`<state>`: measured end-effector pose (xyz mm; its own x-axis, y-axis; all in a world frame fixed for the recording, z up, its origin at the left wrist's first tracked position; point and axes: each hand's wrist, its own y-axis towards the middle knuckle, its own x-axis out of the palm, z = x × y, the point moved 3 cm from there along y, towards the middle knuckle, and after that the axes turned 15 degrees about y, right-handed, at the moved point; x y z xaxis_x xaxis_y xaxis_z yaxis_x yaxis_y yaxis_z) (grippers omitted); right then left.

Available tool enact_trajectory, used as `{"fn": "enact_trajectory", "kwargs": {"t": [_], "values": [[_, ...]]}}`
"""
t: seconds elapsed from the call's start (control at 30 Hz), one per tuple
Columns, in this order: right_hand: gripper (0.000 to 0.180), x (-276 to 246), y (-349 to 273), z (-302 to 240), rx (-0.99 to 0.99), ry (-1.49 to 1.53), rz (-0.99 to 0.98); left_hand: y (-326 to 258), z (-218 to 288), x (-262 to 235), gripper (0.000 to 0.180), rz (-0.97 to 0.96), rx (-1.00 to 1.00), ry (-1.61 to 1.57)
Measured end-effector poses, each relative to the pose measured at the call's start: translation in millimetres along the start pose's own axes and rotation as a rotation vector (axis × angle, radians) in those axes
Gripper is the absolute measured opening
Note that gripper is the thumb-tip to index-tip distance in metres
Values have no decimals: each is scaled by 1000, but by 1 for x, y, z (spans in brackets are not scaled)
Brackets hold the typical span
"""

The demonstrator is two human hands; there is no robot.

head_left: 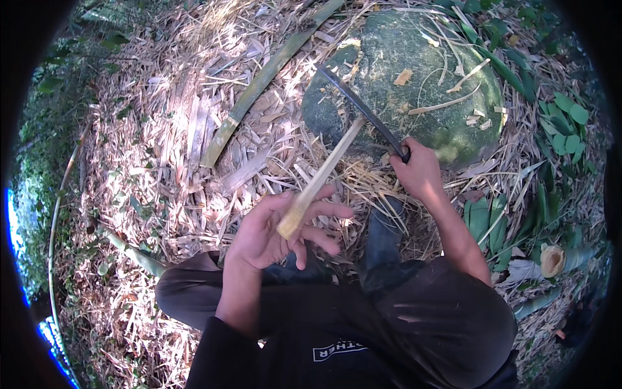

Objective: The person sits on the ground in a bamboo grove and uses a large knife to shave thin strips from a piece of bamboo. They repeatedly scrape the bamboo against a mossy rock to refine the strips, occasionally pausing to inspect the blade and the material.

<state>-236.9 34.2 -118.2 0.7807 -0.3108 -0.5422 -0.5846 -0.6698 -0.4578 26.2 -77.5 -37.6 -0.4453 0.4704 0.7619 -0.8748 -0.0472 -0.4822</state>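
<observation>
A pale split bamboo strip (324, 172) lies across the palm and loosely spread fingers of my left hand (269, 227). Its broad yellowish end is over the palm, and its narrow end reaches up to the stone. My right hand (418, 170) is closed round the near end of a long dark knife (363, 109). The blade slants up and left over the stone and passes just beyond the strip's narrow tip; whether they touch I cannot tell. Beneath both is a big, rounded, greenish stone (389, 65) with wood chips and thin shavings on top.
A green bamboo length (259, 87) lies left of the stone. Dry shavings (162, 214) cover the ground. Cut bamboo pieces (554, 259) and green leaves (495, 223) lie to the right. My bent legs (447, 311) are close below the hands.
</observation>
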Motion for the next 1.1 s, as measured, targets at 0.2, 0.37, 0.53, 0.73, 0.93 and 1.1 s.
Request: {"fn": "enact_trajectory", "kwargs": {"t": [0.2,0.37,0.53,0.73,0.93,1.1], "values": [[35,-10,-9,-4,38,-61,-11,19,-24,8,52,105,-100,-243],[32,-38,-58,-7,-339,-21,285,28,-39,37,48,329,69,525],[30,-72,-111,-29,-630,-70,480,48,-43,74,34,306,108,612],[23,-113,-151,-57,-894,-215,530,75,-48,65,32,162,381,1341],[19,-130,-157,-77,-990,-348,604,76,-2,117,45,50,835,1114],[17,-135,-161,-82,-1004,-405,613,75,-1,120,41,30,888,1112]]}}
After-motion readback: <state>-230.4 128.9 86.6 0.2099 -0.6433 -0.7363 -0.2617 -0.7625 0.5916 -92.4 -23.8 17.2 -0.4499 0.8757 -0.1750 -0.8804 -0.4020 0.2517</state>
